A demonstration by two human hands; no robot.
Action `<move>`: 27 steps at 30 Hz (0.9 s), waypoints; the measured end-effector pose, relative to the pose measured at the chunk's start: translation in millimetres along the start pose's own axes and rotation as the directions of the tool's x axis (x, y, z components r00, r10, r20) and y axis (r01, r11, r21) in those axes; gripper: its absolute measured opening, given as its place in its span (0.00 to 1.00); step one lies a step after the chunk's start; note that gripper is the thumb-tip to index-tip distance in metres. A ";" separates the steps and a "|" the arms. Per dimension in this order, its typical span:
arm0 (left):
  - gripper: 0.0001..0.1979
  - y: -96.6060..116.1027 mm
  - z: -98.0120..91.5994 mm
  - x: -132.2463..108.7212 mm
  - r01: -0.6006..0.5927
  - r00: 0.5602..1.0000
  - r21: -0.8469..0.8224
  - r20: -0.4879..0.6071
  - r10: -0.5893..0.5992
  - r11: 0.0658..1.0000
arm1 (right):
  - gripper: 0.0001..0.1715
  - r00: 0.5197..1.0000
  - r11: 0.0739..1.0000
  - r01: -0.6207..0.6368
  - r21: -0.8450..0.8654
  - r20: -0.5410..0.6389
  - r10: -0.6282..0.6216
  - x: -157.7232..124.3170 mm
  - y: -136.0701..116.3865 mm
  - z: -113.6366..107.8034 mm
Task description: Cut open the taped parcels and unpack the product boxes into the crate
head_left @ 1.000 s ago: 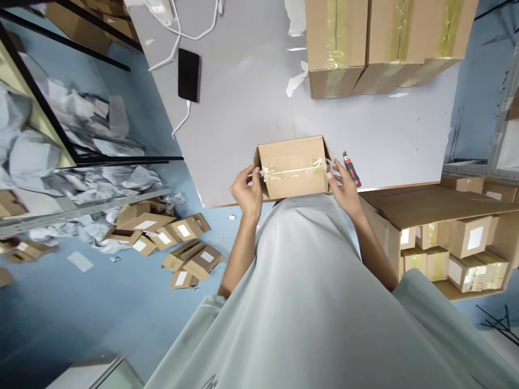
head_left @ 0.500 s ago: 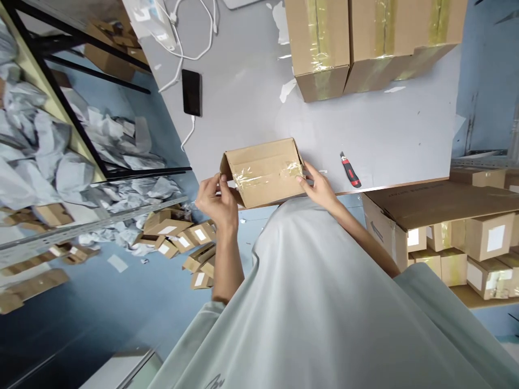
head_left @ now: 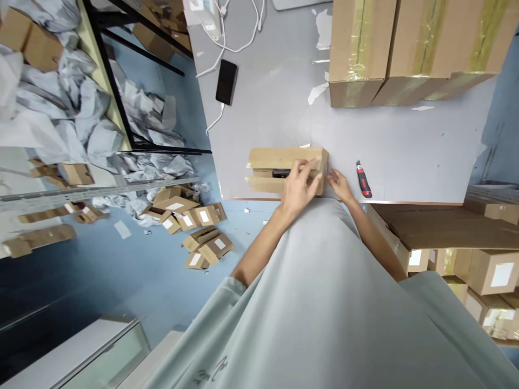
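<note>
A small cardboard box [head_left: 259, 185] lies at the table's front edge with its top flaps parted. Through the gap shows a dark object [head_left: 280, 173], too little of it visible to name. My left hand [head_left: 299, 186] is over the right half of the box, fingers bent and apart above the flaps. At the box's right end, my right hand [head_left: 340, 185] has its fingers apart, very near or touching the side. To the right of that hand lies a red and black utility knife [head_left: 364, 180].
Large taped cartons [head_left: 359, 48] stand at the back right. A black phone [head_left: 226, 82] on a white cable lies at the back left. Right of me, an open carton [head_left: 450, 224] holds several small boxes. Boxes [head_left: 217, 246] and grey bags lie on the floor at left.
The box has come down flat on the table and turned, so its flapped opening shows. My left hand has left its left end and moved right over the top. The view has shifted.
</note>
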State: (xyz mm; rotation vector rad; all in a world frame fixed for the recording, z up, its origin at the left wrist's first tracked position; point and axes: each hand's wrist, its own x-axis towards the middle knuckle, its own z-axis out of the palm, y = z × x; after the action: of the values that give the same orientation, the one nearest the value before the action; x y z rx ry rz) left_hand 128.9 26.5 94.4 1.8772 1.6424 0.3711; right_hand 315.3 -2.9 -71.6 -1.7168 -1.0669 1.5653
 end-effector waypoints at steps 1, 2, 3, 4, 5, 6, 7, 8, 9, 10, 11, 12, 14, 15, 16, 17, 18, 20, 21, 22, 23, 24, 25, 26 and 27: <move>0.25 2.6 0.0 -3.3 -0.014 0.999 0.001 0.039 0.014 1.000 | 0.57 0.999 1.000 -0.002 -0.025 -0.034 0.001 -4.9 -2.5 -7.6; 0.24 2.8 -2.3 -7.1 -0.015 0.998 0.006 0.064 0.014 1.000 | 0.57 0.998 0.999 -0.001 -0.047 -0.063 -0.002 -10.7 -7.6 -15.1; 0.23 0.6 -6.6 -11.0 -0.004 0.997 0.015 0.075 0.003 1.000 | 0.57 0.996 0.997 0.023 -0.074 -0.081 -0.029 -16.9 -15.3 -22.1; 0.20 -3.9 -12.2 -14.9 0.015 0.997 0.026 0.074 -0.017 1.000 | 0.56 0.993 0.991 0.076 -0.114 -0.084 -0.086 -23.0 -25.4 -28.3; 0.18 -10.3 -18.7 -18.6 0.038 0.997 0.038 0.065 -0.040 0.999 | 0.55 0.986 0.976 0.137 -0.169 -0.075 -0.151 -28.3 -37.4 -33.2; 0.16 -18.2 -25.7 -22.1 0.062 0.997 0.052 0.049 -0.064 0.997 | 0.54 0.976 0.953 0.192 -0.236 -0.056 -0.210 -32.4 -50.7 -36.6; 0.14 -27.0 -32.8 -25.4 0.083 0.996 0.069 0.030 -0.086 0.994 | 0.52 0.966 0.922 0.235 -0.308 -0.028 -0.255 -35.0 -64.5 -38.3; 0.12 -36.2 -39.6 -28.5 0.102 0.995 0.086 0.012 -0.103 0.991 | 0.50 0.958 0.887 0.268 -0.375 0.003 -0.288 -36.0 -78.1 -38.5; 0.11 -45.1 -46.0 -31.4 0.116 0.993 0.103 -0.003 -0.117 0.988 | 0.47 0.949 0.854 0.297 -0.428 0.035 -0.313 -35.5 -90.9 -37.4; 0.11 -53.4 -51.7 -34.4 0.127 0.992 0.116 -0.014 -0.126 0.985 | 0.43 0.940 0.824 0.326 -0.464 0.068 -0.334 -33.5 -102.3 -35.3; 0.10 -60.6 -56.9 -37.4 0.135 0.991 0.124 -0.021 -0.133 0.983 | 0.38 0.930 0.799 0.355 -0.485 0.096 -0.354 -30.3 -112.1 -32.8; 0.10 -66.3 -61.3 -40.6 0.138 0.990 0.124 -0.023 -0.137 0.983 | 0.34 0.920 0.782 0.380 -0.494 0.116 -0.374 -26.2 -120.3 -30.2; 0.10 -73.3 -67.9 -47.5 0.131 0.991 0.112 -0.010 -0.131 0.985 | 0.29 0.909 0.771 0.402 -0.493 0.115 -0.400 -15.2 -131.6 -25.7; 0.10 -74.7 -70.1 -51.3 0.122 0.992 0.109 0.003 -0.123 0.987 | 0.29 0.911 0.777 0.393 -0.492 0.093 -0.402 -8.0 -135.1 -24.2; 0.09 -75.2 -71.6 -55.3 0.112 0.993 0.112 0.018 -0.115 0.987 | 0.31 0.917 0.787 0.369 -0.495 0.060 -0.393 0.4 -137.1 -23.0; 0.09 -75.0 -72.4 -59.4 0.102 0.993 0.121 0.039 -0.107 0.987 | 0.33 0.926 0.797 0.336 -0.501 0.020 -0.378 10.3 -137.6 -22.0; 0.09 -74.6 -72.6 -63.7 0.092 0.993 0.133 0.067 -0.101 0.987 | 0.34 0.934 0.806 0.298 -0.512 -0.019 -0.358 21.6 -136.8 -21.0; 0.09 -74.8 -70.9 -72.3 0.071 0.986 0.155 0.139 -0.093 0.985 | 0.36 0.946 0.815 0.219 -0.536 -0.088 -0.313 47.4 -131.3 -18.4; 0.09 -75.9 -69.0 -76.3 0.062 0.979 0.158 0.182 -0.091 0.985 | 0.35 0.950 0.820 0.182 -0.542 -0.120 -0.289 60.7 -127.3 -16.6; 0.10 -77.9 -66.5 -79.8 0.057 0.970 0.155 0.224 -0.092 0.986 | 0.34 0.953 0.829 0.143 -0.540 -0.151 -0.263 73.3 -122.8 -14.5; 0.11 -80.7 -63.4 -82.8 0.058 0.961 0.146 0.260 -0.094 0.988 | 0.33 0.955 0.841 0.100 -0.531 -0.185 -0.231 84.4 -118.5 -12.3; 0.12 -84.1 -60.0 -85.0 0.063 0.953 0.128 0.286 -0.098 0.990 | 0.31 0.957 0.852 0.054 -0.521 -0.216 -0.193 93.5 -114.8 -10.0; 0.13 -88.1 -56.3 -86.4 0.071 0.947 0.102 0.305 -0.099 0.992 | 0.30 0.958 0.858 0.008 -0.514 -0.242 -0.154 100.1 -111.9 -7.9; 0.14 -92.4 -52.7 -86.9 0.080 0.943 0.069 0.319 -0.098 0.994 | 0.29 0.958 0.859 -0.034 -0.511 -0.262 -0.118 104.0 -110.0 -6.0; 0.15 -96.6 -49.3 -86.6 0.087 0.939 0.035 0.330 -0.094 0.996 | 0.29 0.957 0.856 -0.065 -0.512 -0.275 -0.092 105.5 -109.0 -4.5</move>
State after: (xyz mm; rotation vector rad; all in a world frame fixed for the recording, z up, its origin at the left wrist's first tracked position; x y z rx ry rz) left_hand 7.1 -40.0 89.6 1.7581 1.4991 -0.0033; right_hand 299.8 143.5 -34.7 -2.2009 -1.4240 1.0109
